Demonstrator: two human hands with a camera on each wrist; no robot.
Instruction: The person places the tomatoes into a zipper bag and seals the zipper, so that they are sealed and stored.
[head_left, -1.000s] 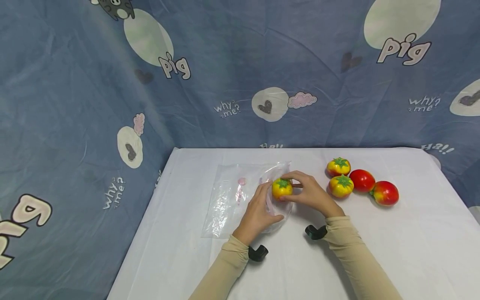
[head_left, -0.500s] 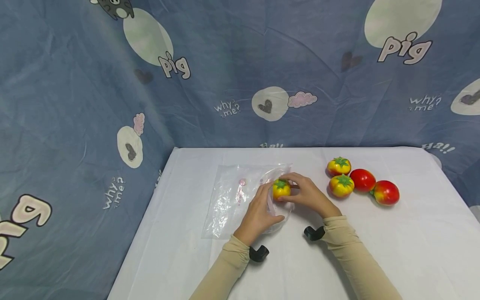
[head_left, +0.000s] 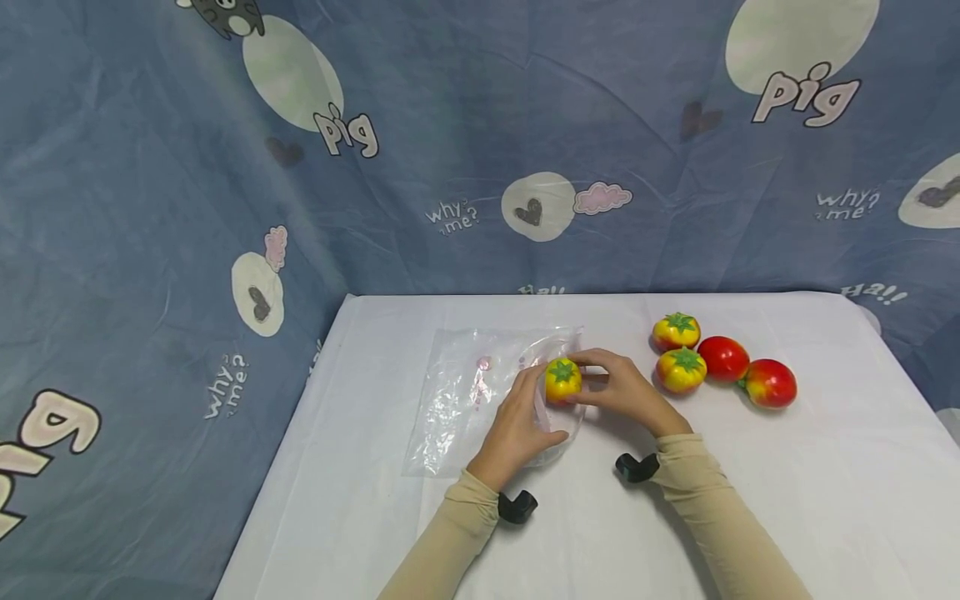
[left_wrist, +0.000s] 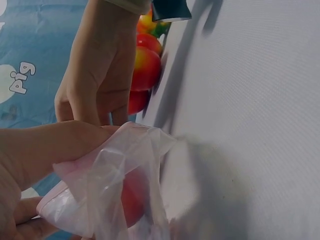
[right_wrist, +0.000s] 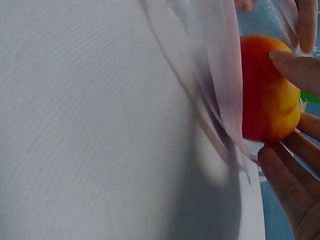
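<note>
In the head view, a yellow-orange tomato-like fruit (head_left: 562,381) with a green top sits at the mouth of a clear plastic bag (head_left: 450,408). The right hand (head_left: 626,390) pinches it from the right, with thumb and fingers on opposite sides. The left hand (head_left: 513,425) holds the bag's mouth, its thumb and fingers spread apart. From the left wrist, the pinkish bag edge (left_wrist: 82,162) lies along the left thumb, and a red surface (left_wrist: 134,197) shows through the plastic. In the right wrist view, the bag edge (right_wrist: 230,75) overlaps the red-orange fruit (right_wrist: 265,90).
Right of the hands stand two yellow-red fruits (head_left: 677,332) (head_left: 681,371) with green tops, a red one (head_left: 723,359) and a red-yellow one (head_left: 771,384). A white cloth (head_left: 322,500) covers the table, and a blue printed curtain (head_left: 420,108) hangs behind and to the left.
The right hand has drawn back slightly to the right, and its fingertips lie nearer the fruit's right side. The fruit and the left hand have hardly moved.
</note>
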